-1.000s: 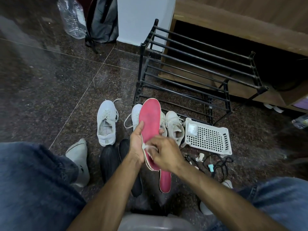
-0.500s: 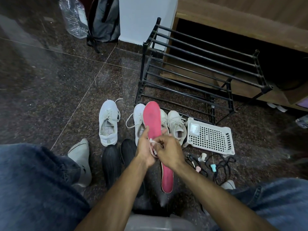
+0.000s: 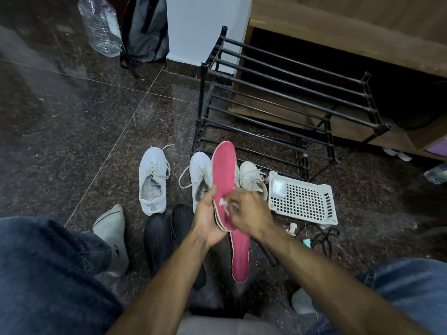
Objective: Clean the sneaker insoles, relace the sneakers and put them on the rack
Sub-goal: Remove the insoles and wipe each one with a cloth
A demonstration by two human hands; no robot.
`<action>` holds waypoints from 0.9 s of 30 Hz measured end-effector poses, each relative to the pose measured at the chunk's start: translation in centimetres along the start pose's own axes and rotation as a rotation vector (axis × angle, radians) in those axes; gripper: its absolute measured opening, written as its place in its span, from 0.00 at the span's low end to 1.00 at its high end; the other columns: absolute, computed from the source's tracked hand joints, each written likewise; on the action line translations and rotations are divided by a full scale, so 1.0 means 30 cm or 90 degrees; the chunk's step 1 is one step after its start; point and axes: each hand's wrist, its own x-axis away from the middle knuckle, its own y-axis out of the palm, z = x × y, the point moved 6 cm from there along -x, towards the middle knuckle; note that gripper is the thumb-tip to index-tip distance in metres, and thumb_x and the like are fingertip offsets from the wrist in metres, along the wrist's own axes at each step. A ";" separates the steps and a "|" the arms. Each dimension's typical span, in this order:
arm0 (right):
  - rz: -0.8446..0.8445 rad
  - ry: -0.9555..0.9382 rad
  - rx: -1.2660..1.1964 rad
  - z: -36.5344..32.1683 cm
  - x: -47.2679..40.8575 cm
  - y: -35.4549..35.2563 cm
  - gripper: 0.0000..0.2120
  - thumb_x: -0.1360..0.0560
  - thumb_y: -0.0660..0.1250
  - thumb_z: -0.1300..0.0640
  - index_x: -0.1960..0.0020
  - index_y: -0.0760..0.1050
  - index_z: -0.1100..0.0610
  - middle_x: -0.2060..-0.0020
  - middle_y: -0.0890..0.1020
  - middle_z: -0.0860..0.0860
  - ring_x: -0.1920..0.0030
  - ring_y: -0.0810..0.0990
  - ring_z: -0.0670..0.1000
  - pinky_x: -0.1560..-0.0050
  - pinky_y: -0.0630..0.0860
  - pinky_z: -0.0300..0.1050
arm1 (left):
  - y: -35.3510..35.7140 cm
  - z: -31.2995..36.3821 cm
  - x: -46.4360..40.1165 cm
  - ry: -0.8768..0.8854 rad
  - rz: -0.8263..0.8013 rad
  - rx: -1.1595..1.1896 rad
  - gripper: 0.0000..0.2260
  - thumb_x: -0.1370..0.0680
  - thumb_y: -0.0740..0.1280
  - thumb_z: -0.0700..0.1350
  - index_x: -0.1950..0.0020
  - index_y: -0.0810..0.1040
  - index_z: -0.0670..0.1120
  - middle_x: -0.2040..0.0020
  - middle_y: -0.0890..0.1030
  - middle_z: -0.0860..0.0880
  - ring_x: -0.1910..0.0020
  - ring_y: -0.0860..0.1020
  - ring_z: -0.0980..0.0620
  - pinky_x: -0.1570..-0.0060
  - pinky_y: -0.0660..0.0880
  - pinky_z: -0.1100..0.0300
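- Our left hand grasps the pink insole at its middle, above the floor near the sneakers.
- Our right hand pinches a white wipe against it.
- Hard rubbing could bend the insole or slip it from our one-handed hold.
- A second insole sits behind and could drop unnoticed.

I see bare floor across the left and centre-left of the frame, an easy way through. Lower centre is crowded: three white sneakers in a row, two black shoes just below them. The white basket and tangled cords block the lower right. The black rack, upper right, has open tiers.
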 end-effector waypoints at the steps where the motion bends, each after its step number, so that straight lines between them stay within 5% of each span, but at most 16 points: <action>1: -0.033 -0.021 -0.025 -0.014 0.047 0.023 0.08 0.25 0.64 0.60 0.52 0.81 0.55 0.49 0.83 0.49 0.56 0.80 0.51 0.51 0.78 0.49 | -0.013 0.010 -0.005 0.007 0.012 -0.006 0.24 0.20 0.58 0.56 0.42 0.79 0.36 0.47 0.82 0.40 0.49 0.80 0.45 0.39 0.71 0.50; 5: -0.047 -0.057 -0.018 -0.004 0.121 0.031 0.06 0.24 0.66 0.55 0.52 0.82 0.52 0.52 0.82 0.44 0.55 0.80 0.49 0.53 0.76 0.47 | -0.024 0.008 -0.017 0.014 0.032 -0.007 0.26 0.19 0.56 0.56 0.38 0.76 0.35 0.42 0.81 0.38 0.47 0.82 0.44 0.45 0.75 0.49; 9: 0.025 -0.037 0.111 0.011 -0.013 -0.017 0.11 0.22 0.60 0.57 0.45 0.79 0.52 0.48 0.81 0.50 0.52 0.81 0.55 0.48 0.77 0.54 | -0.016 -0.043 -0.006 -0.013 0.016 -0.028 0.20 0.20 0.58 0.54 0.42 0.80 0.40 0.50 0.83 0.41 0.54 0.82 0.45 0.51 0.79 0.52; 15: 0.081 0.113 0.052 0.124 -0.152 -0.125 0.09 0.24 0.64 0.53 0.48 0.81 0.49 0.47 0.83 0.49 0.47 0.81 0.56 0.48 0.77 0.49 | -0.018 -0.047 -0.010 0.012 -0.013 -0.073 0.14 0.25 0.64 0.47 0.50 0.85 0.41 0.50 0.83 0.40 0.52 0.80 0.42 0.31 0.66 0.45; 19: -0.007 0.016 -0.035 0.053 -0.036 -0.076 0.06 0.24 0.66 0.55 0.52 0.82 0.51 0.50 0.83 0.44 0.55 0.82 0.48 0.48 0.77 0.49 | 0.010 0.021 0.002 0.051 -0.023 -0.087 0.14 0.29 0.64 0.46 0.54 0.85 0.40 0.57 0.82 0.42 0.62 0.81 0.46 0.53 0.78 0.53; 23: -0.066 -0.087 -0.020 -0.015 0.086 -0.017 0.10 0.23 0.66 0.55 0.44 0.81 0.51 0.51 0.80 0.42 0.54 0.78 0.45 0.52 0.75 0.44 | -0.007 0.041 -0.013 0.023 0.005 -0.038 0.27 0.24 0.61 0.58 0.41 0.79 0.35 0.43 0.79 0.34 0.45 0.79 0.39 0.41 0.75 0.47; 27: -0.053 -0.095 0.113 -0.037 0.043 -0.033 0.11 0.21 0.61 0.53 0.42 0.79 0.51 0.45 0.80 0.46 0.48 0.80 0.53 0.41 0.73 0.55 | -0.013 0.001 0.000 0.032 -0.006 -0.050 0.22 0.25 0.61 0.54 0.49 0.84 0.39 0.52 0.83 0.39 0.56 0.82 0.44 0.52 0.79 0.51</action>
